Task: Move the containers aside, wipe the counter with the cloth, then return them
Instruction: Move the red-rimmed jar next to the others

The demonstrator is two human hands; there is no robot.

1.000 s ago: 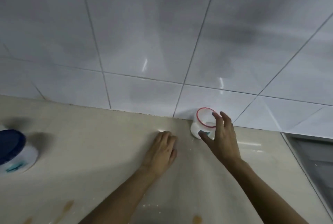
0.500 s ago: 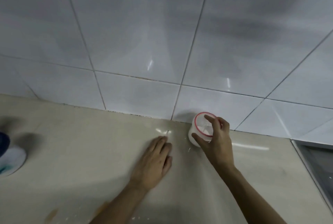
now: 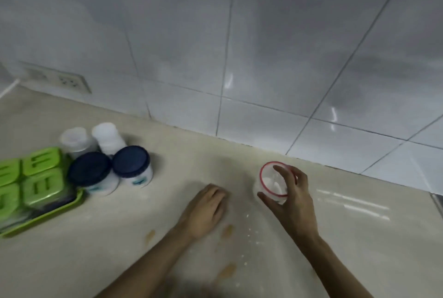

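My right hand [image 3: 291,198] grips a small clear container with a red rim [image 3: 271,181], fingers over its top and thumb below, just in front of the wall. My left hand [image 3: 206,209] lies flat, palm down, on the beige counter [image 3: 119,237] to the container's left. At the left stand two white jars with dark blue lids [image 3: 90,173] [image 3: 131,162], and behind them two white-lidded containers [image 3: 74,138] [image 3: 106,133]. No cloth shows in the frame.
A green tray [image 3: 48,213] with green-lidded boxes sits at the far left edge. Brown stains [image 3: 227,271] and white crumbs [image 3: 249,233] mark the counter near my arms. A wall socket [image 3: 69,80] is on the tiled wall. A metal edge [image 3: 437,204] shows at the right.
The view has swung so the jars and green tray at the left appear. My right hand has closed further around the red-rimmed container, which sits slightly away from the wall. My left hand stays flat.
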